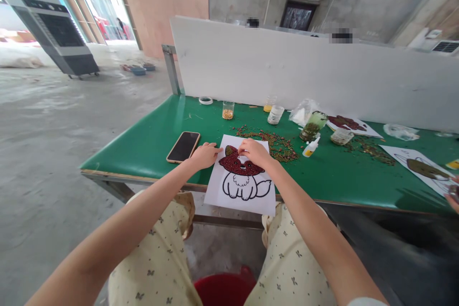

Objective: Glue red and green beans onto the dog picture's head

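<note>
A white sheet of paper [215, 187] with a black-outlined fox drawing lies over the table's front edge, its lower part overhanging. The fox's head [234, 165] is covered in dark red grains, with one ear filled in green; body and tail are bare outline. My left hand [205, 155] rests at the sheet's left edge, fingers stretched towards it. Over the top of the head, my right hand [254, 151] has its fingers pinched together, touching or just above the drawing. Whatever those fingertips hold is too small to make out. Loose red and green beans [283, 147] lie spread behind the sheet.
On the green table [143, 138] are a phone [183, 147], a cup of yellow kernels [228, 111], a tipped cup [275, 115], a green-tinted jar [313, 126] and a glue bottle [311, 147]. A white panel [287, 67] borders the back. Another person's hand [453, 196] is at far right.
</note>
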The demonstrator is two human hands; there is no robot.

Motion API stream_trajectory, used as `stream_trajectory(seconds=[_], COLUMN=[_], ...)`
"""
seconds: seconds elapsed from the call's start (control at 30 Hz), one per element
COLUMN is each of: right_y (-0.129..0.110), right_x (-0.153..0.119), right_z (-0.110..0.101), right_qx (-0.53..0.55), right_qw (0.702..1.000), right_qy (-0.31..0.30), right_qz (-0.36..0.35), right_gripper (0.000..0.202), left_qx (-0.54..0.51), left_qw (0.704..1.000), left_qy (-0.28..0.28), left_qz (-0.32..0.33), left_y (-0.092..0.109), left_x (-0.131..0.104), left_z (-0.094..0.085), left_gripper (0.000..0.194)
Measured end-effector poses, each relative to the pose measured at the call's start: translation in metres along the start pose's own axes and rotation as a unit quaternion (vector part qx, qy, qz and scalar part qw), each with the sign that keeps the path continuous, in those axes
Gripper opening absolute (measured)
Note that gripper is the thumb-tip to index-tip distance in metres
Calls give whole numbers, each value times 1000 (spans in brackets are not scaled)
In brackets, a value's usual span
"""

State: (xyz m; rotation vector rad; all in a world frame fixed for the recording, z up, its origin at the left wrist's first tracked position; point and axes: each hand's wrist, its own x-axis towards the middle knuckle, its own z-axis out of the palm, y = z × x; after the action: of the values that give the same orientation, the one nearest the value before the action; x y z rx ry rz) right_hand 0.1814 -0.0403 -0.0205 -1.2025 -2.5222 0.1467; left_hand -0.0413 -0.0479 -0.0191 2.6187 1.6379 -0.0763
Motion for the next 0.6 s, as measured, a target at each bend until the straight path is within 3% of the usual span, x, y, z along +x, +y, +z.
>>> stream_trajectory(seconds=[0.6], right_y=[-3], right_x=[1], right_z=[13], right_qx=[-26], right_qw=[998], right_qy=[-54], right_qz=[7], right_gripper=[7], left_qx=[-1], left_qw=[1000], left_qy=[-12], left_qz=[-5], left_y=[-1], left_x=[1], left_z=[2], left_gripper=[48])
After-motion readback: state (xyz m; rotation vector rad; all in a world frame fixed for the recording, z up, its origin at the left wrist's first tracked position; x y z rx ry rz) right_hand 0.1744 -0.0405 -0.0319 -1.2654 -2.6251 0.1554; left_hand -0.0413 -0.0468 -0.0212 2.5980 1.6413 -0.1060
